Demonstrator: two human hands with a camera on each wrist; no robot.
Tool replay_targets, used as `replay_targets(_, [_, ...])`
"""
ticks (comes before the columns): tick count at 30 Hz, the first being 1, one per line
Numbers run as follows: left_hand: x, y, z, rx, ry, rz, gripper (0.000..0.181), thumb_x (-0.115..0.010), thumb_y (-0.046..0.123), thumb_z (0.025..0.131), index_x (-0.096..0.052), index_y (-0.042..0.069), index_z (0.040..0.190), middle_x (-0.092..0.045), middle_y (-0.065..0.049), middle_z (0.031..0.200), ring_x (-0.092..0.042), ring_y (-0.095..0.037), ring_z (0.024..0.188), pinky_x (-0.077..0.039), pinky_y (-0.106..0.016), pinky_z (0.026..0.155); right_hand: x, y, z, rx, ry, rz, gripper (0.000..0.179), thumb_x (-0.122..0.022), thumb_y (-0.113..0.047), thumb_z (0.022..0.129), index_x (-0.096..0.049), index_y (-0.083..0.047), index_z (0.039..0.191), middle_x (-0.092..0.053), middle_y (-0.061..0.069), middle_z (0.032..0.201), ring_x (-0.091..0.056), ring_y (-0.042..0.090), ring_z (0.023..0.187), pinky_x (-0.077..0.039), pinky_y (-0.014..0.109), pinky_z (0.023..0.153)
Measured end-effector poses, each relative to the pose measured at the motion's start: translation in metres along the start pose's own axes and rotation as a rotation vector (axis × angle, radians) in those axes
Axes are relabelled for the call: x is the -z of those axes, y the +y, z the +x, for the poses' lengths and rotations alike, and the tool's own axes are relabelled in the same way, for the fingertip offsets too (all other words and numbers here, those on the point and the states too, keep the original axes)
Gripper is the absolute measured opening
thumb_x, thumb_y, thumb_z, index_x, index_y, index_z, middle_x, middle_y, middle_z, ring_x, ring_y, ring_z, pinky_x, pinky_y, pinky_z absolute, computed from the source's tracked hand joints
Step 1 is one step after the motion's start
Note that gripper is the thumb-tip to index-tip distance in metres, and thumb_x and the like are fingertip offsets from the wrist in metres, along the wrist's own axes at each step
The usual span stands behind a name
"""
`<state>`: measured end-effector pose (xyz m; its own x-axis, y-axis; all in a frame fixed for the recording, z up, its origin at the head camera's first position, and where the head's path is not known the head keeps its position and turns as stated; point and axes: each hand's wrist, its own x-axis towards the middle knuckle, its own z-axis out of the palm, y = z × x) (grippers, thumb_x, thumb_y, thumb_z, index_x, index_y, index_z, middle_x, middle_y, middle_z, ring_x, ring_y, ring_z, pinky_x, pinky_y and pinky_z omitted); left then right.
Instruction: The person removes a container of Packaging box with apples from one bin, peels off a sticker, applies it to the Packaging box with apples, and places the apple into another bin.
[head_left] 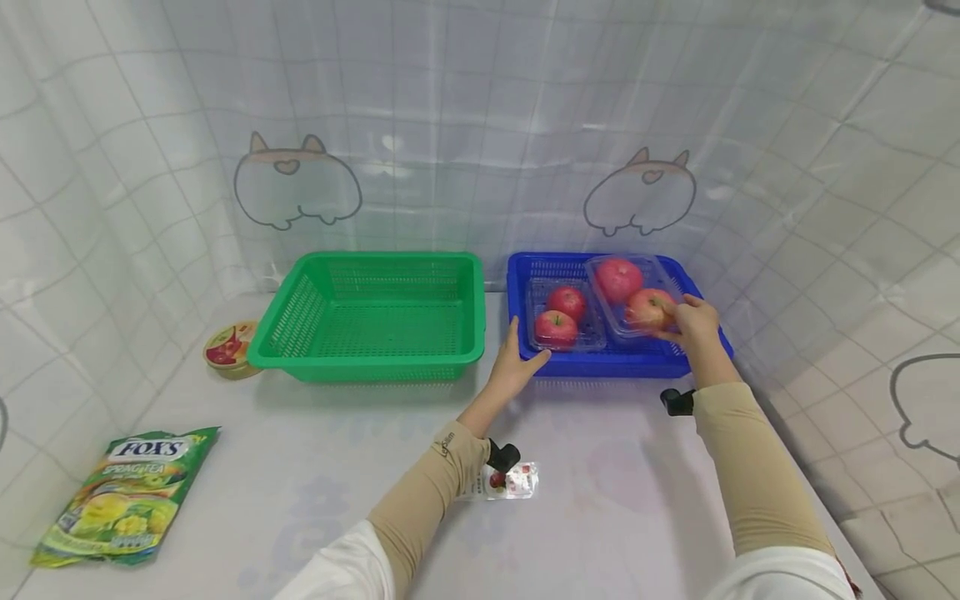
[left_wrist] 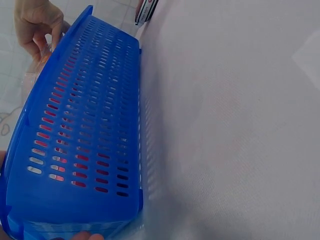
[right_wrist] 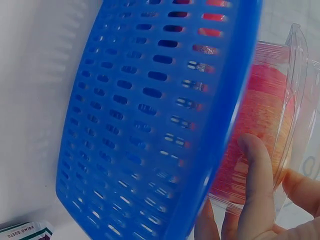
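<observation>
against the blue basket (head_left: 600, 365), left hand (head_left: 513, 360) rests, fingers spread; right hand (head_left: 694, 322) grips apple box (head_left: 632, 290)

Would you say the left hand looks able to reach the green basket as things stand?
Probably yes: nothing shows between the green basket and the left hand, which touches the blue basket.
</observation>
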<state>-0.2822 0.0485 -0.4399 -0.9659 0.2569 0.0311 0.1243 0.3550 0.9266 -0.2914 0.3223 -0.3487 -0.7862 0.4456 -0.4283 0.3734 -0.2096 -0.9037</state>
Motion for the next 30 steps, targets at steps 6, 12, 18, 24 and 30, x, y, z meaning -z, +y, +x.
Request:
replay_targets(6, [0.0,0.002,-0.003,0.014,0.006,0.013,0.084,-0.058,0.034,0.089,-0.003,0.014,0.15,-0.016,-0.016,0.152,-0.023,-0.035,0.136,-0.026,-0.051,0.106,-0.004,-0.007,-0.023,0.001,-0.059,0.017,0.066,-0.042,-0.007,0.095,-0.009,-0.022,0.149,-0.002,0.004,0.155,-0.026,0.025,0.135,-0.04,0.037,0.091])
replay_targets(12, [0.0,0.003,-0.005,0.021,0.018,0.025,0.085,-0.057,0.037,0.089,-0.003,0.015,0.15,-0.015,-0.021,0.15,-0.03,-0.04,0.131,-0.03,-0.053,0.103,-0.005,-0.009,-0.033,0.016,-0.081,0.026,0.067,-0.044,-0.007,0.094,-0.009,-0.021,0.149,0.002,0.002,0.155,-0.022,0.025,0.136,-0.041,0.037,0.09])
replay_targets(18, [-0.001,0.007,-0.008,0.011,0.027,0.031,0.087,-0.058,0.042,0.087,-0.004,0.015,0.15,-0.008,-0.024,0.15,-0.029,-0.044,0.13,-0.03,-0.056,0.101,-0.001,-0.007,-0.041,0.014,-0.119,0.029,0.067,-0.044,-0.007,0.094,-0.008,-0.021,0.149,0.003,0.001,0.155,-0.02,0.027,0.137,-0.046,0.034,0.084])
replay_targets(24, [-0.003,0.012,-0.01,0.004,0.043,0.048,0.087,-0.059,0.041,0.086,-0.006,0.016,0.15,-0.003,-0.023,0.151,-0.017,-0.046,0.134,-0.024,-0.059,0.103,-0.002,-0.005,-0.048,0.026,-0.163,0.054,0.068,-0.044,-0.006,0.094,-0.009,-0.022,0.149,0.002,0.002,0.155,-0.02,0.026,0.137,-0.047,0.035,0.082])
replay_targets(30, [-0.004,0.019,-0.015,-0.003,0.069,0.086,0.089,-0.06,0.044,0.085,-0.007,0.016,0.15,0.001,-0.021,0.152,-0.001,-0.044,0.137,-0.019,-0.062,0.103,-0.008,-0.005,-0.057,0.087,-0.186,0.031,0.067,-0.045,-0.007,0.094,-0.01,-0.019,0.15,-0.001,0.005,0.155,-0.021,0.03,0.136,-0.048,0.036,0.079])
